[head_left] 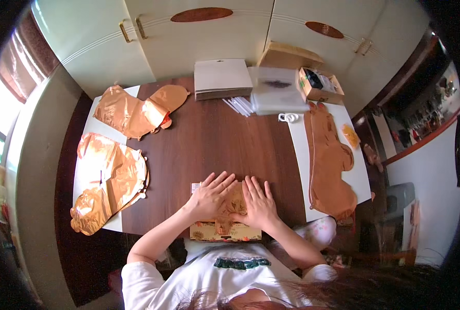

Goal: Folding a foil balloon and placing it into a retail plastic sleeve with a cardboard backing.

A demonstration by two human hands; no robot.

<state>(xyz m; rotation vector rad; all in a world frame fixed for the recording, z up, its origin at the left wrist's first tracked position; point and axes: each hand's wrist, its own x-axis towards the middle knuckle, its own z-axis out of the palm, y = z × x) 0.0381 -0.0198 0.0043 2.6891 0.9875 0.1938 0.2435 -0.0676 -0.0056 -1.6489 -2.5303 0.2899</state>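
Note:
At the table's near edge, in front of me, lies a flat tan paper package (204,232) printed with orange leaves; I cannot tell if it is a bag or a folded box. My left hand (212,197) rests flat on its left part, fingers stretched toward the far side. Pressed flat on the right part is my right hand (259,204), with fingers straight and thumb reaching inward. Between the hands, part of the printed surface shows. Neither hand grips anything. The hands hide much of the package.
Shiny copper foil balloons (117,173), flattened, lie on white sheets at left. Flat brown balloons (328,165) lie on the right sheet, near a yellow packet (350,136). A stack of white card (222,77), clear plastic sleeves (274,90), white ribbon (288,118) and an open box (320,93) stand farther back.

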